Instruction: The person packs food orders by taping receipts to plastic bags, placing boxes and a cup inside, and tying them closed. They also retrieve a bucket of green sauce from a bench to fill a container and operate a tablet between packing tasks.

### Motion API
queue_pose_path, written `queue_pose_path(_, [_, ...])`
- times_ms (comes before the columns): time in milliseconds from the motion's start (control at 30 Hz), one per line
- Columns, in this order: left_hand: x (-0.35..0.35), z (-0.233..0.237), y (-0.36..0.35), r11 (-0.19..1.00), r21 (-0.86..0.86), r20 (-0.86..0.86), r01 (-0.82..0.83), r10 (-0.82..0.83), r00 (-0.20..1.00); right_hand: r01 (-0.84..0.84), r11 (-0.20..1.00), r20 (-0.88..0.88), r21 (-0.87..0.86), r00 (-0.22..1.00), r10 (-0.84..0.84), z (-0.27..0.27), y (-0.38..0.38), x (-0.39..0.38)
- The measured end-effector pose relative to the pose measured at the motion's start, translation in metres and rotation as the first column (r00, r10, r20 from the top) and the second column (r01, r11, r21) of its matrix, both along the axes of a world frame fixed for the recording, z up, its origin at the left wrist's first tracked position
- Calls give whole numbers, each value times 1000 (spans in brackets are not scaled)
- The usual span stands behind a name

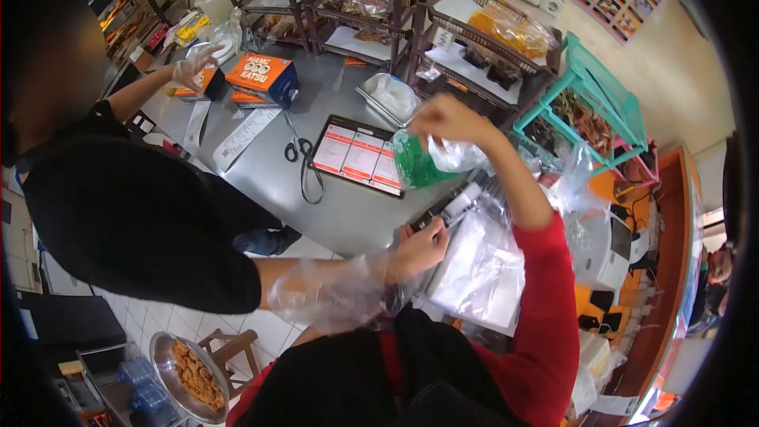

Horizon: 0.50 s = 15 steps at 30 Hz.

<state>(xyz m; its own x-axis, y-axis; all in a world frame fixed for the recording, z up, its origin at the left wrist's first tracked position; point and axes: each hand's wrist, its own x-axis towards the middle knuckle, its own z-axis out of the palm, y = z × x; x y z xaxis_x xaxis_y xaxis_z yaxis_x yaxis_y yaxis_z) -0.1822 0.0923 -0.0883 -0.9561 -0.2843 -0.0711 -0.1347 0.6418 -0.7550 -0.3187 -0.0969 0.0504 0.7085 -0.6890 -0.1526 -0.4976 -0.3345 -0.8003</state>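
Observation:
My right hand (449,120), on the red-sleeved arm, is bent over a green bag (423,162) and clear plastic (462,156); its fingers are smeared by motion. Lower down, my left hand (421,251) is closed round a small dark object (424,221), beside a white cylindrical item (462,200). A stack of clear plastic bags (478,269) lies right of it. A co-worker's plastic-covered forearm (316,292) crosses over my left arm. Left of the green bag lie a tablet (357,154) with red-and-white panels and black scissors (303,162). Behind them is a metal tray (389,99).
The black-shirted co-worker (134,213) stands left, their other gloved hand (196,69) at orange boxes (261,77). Brown racks (419,20) and a teal rack (597,99) line the back. A bowl of fried food (190,375) sits lower left; a white machine (605,249) is right.

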Motion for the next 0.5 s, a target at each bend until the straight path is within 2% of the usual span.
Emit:
queue_pose_path(33, [-6,2,-6,994,-86,77,72,-65,995,114,921,-45,-373,989,-141,-46,-52,10])
queue_pose_path(67, [-1,1,-8,947,-301,93,112,-88,992,97,773,-222,-627,929,-297,-74,-88,24])
queue_pose_path(133, [13,-3,-14,715,-680,130,165,-104,986,71,741,-392,-668,813,-431,-115,-132,49])
queue_pose_path(200, [30,-9,-30,833,-533,-99,146,-233,967,-53,706,-494,-706,752,-437,-145,-155,65])
queue_pose_path(333, [46,-12,-47,683,-592,209,427,-382,900,93,683,-354,-724,801,-484,-161,-162,75])
queue_pose_path(367, [48,-12,-46,641,-587,282,495,-411,867,102,672,-375,-733,765,-524,-165,-168,72])
queue_pose_path(433, [47,-20,-37,565,-651,347,508,-374,860,281,701,-250,-655,795,-553,-129,-150,60])
queue_pose_path(467, [46,-30,-43,517,-724,338,457,-311,888,379,664,-22,-645,859,-512,-123,-143,47])
queue_pose_path(500, [44,-35,-44,472,-784,319,404,-253,914,513,751,114,-415,849,-517,-77,-104,43])
